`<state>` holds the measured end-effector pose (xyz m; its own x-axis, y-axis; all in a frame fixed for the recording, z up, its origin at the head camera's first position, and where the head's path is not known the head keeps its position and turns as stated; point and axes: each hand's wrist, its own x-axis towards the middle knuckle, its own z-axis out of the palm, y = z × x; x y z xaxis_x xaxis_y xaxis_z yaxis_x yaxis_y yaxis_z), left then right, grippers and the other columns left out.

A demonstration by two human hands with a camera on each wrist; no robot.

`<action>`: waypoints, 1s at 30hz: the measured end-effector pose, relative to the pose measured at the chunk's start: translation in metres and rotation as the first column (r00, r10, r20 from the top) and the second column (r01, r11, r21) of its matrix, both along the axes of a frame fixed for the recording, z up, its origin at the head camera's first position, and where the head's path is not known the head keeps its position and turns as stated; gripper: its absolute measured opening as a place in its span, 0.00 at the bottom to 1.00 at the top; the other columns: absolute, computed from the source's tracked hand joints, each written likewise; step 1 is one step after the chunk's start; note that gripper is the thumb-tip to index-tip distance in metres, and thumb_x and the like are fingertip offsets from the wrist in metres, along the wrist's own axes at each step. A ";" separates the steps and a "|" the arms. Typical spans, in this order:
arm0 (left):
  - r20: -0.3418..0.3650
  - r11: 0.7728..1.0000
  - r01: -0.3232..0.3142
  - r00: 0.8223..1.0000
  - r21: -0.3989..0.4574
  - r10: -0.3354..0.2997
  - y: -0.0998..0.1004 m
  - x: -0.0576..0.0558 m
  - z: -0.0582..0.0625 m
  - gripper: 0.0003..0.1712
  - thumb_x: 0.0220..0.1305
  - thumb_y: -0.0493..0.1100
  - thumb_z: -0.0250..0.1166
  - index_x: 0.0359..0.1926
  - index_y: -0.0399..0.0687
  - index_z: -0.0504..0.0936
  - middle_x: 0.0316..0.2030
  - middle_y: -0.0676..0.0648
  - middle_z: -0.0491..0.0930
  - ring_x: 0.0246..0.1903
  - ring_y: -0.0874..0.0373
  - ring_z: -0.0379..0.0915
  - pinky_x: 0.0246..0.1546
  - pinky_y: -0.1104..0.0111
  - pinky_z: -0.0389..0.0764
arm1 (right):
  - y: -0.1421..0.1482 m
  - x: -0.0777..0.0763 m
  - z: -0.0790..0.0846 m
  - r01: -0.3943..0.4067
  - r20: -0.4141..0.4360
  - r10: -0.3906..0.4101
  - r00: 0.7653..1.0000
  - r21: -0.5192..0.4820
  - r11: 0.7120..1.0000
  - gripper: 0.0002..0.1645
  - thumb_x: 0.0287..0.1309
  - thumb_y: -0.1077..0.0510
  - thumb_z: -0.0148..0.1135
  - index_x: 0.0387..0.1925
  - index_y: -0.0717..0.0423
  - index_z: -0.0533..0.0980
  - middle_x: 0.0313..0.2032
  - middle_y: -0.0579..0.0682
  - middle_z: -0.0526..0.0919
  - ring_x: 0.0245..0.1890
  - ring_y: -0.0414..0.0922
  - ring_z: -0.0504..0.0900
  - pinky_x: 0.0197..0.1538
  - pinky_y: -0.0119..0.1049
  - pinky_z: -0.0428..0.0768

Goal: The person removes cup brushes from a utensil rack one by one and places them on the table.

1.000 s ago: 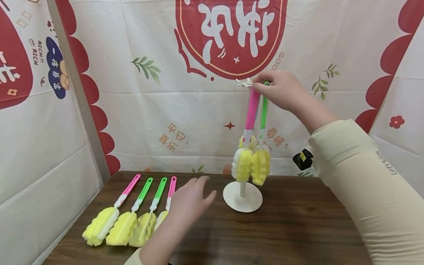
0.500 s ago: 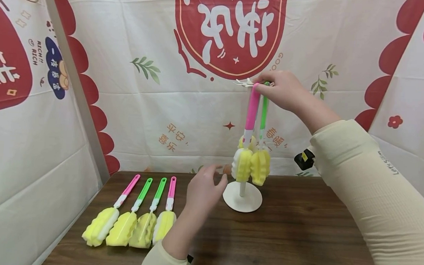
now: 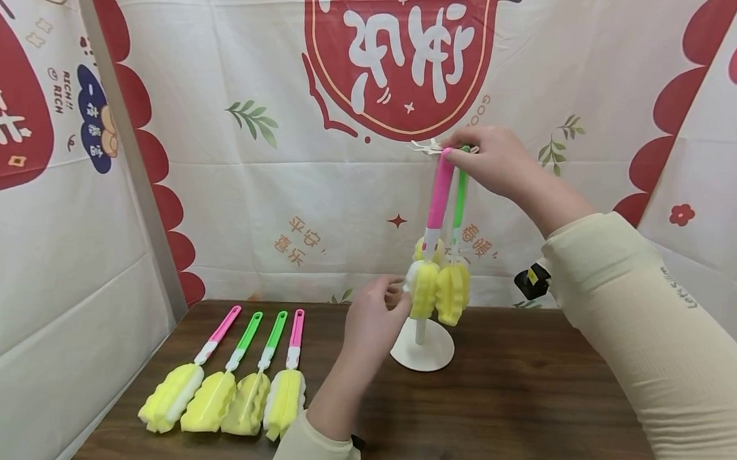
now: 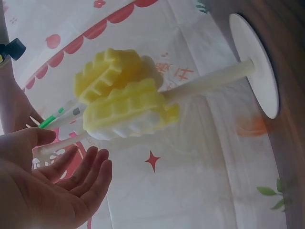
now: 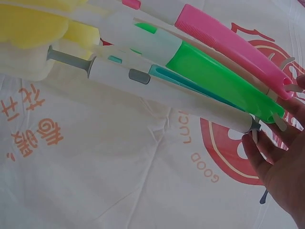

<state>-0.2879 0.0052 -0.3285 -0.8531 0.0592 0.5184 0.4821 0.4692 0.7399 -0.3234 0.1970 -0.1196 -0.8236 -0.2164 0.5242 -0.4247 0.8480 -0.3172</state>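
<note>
A white stand (image 3: 421, 357) with a round base holds several hanging sponge bottle brushes. In the head view, a pink-handled brush (image 3: 439, 198) hangs at its front, a green-handled brush (image 3: 460, 199) to the right. The right wrist view also shows a white-and-grey handle (image 5: 167, 98) and a teal handle (image 5: 200, 89). My right hand (image 3: 489, 158) grips the stand's top, thumb at the pink handle's end, fingers around the hooks. My left hand (image 3: 373, 321) reaches beside the yellow-and-white sponge head (image 4: 124, 114), its fingers relaxed and holding nothing.
At left on the dark wooden table (image 3: 508, 411) lie several more sponge brushes in a row, such as a pink-handled brush (image 3: 284, 403) and a green-handled brush (image 3: 210, 400). A printed cloth (image 3: 345, 188) rises behind the table.
My left hand has moved up and right, away from the row of brushes to the stand. More of the hanging pink handle's top shows at my right thumb; that hand stays nearly still.
</note>
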 end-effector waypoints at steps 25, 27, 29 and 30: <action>0.181 0.945 0.009 0.981 0.327 -0.072 0.024 -0.015 -0.017 0.22 0.63 0.49 0.63 0.58 0.49 0.77 0.51 0.48 0.75 0.53 0.47 0.71 0.50 0.53 0.75 | 0.003 -0.002 -0.011 -0.004 -0.046 0.002 0.999 -0.039 0.999 0.25 0.68 0.45 0.50 0.57 0.54 0.78 0.47 0.56 0.78 0.43 0.54 0.73 0.42 0.47 0.78; 0.205 0.936 0.013 0.974 0.351 -0.091 0.025 -0.017 -0.020 0.23 0.63 0.48 0.62 0.59 0.49 0.76 0.52 0.47 0.75 0.54 0.47 0.71 0.50 0.53 0.75 | 0.003 -0.002 -0.012 -0.002 -0.054 0.000 0.999 -0.036 0.999 0.25 0.68 0.45 0.50 0.57 0.53 0.78 0.47 0.55 0.78 0.43 0.53 0.73 0.42 0.47 0.78; 0.224 0.924 0.022 0.968 0.382 -0.116 0.025 -0.020 -0.022 0.25 0.63 0.48 0.62 0.60 0.48 0.75 0.53 0.46 0.75 0.55 0.46 0.71 0.50 0.52 0.75 | 0.002 -0.002 -0.012 -0.003 -0.058 0.000 0.998 -0.041 0.999 0.25 0.68 0.45 0.50 0.57 0.54 0.78 0.47 0.56 0.78 0.44 0.54 0.73 0.41 0.47 0.77; 0.235 0.916 0.027 0.963 0.401 -0.132 0.025 -0.021 -0.023 0.25 0.63 0.48 0.61 0.61 0.48 0.74 0.53 0.45 0.75 0.55 0.46 0.71 0.51 0.52 0.75 | 0.002 -0.002 -0.012 -0.002 -0.061 -0.001 0.998 -0.043 0.999 0.25 0.68 0.45 0.50 0.57 0.54 0.78 0.48 0.56 0.78 0.44 0.54 0.72 0.42 0.47 0.77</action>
<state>-0.3091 0.0301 -0.3512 -0.9588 -0.0301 0.2823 0.2790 0.0855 0.9565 -0.3259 0.1988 -0.1312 -0.7897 -0.1930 0.5824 -0.4449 0.8338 -0.3269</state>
